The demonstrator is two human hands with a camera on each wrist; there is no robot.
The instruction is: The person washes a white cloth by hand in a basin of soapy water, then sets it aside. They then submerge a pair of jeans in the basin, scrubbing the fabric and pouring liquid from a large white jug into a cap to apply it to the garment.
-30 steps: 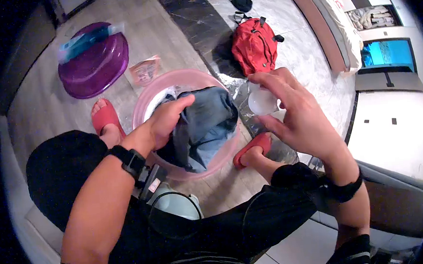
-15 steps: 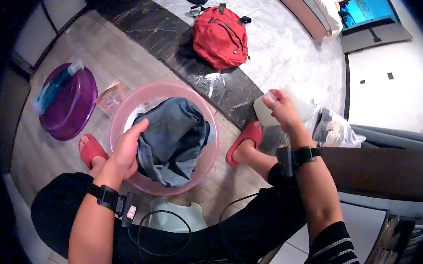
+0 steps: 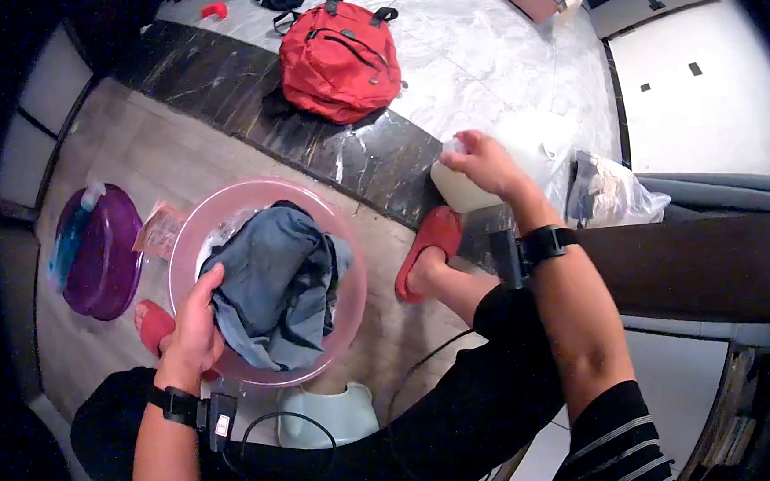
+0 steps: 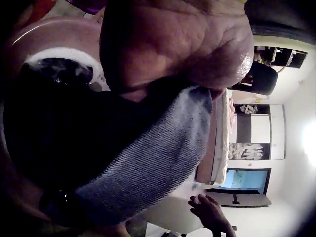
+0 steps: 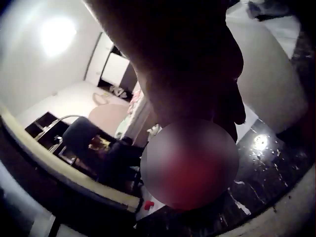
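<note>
A pink basin (image 3: 352, 306) on the floor holds a wet blue-grey garment (image 3: 268, 270), bunched up, with suds along the far side. At the garment's left edge my left hand (image 3: 198, 329) grips a fold, thumb on top. The left wrist view shows the ribbed cloth (image 4: 148, 163) hanging from that hand. Off to the right, a large whitish plastic jug (image 3: 458, 188) stands on the floor. My right hand (image 3: 489, 165) pinches a small clear cap (image 3: 455, 145) right at the jug's top. In the right wrist view that hand is dark and hides the cap.
An upturned purple basin (image 3: 120, 257) with a teal bottle (image 3: 72, 246) on it lies left, beside a pink packet (image 3: 159, 228). Ahead sits a red backpack (image 3: 343, 62). A plastic bag (image 3: 615, 189) is right of the jug. A pale stool (image 3: 325, 416) stands between the legs.
My right hand has carried the clear cap from beside the basin over to the jug's top. The left hand keeps its hold on the garment, and the head view has swung right.
</note>
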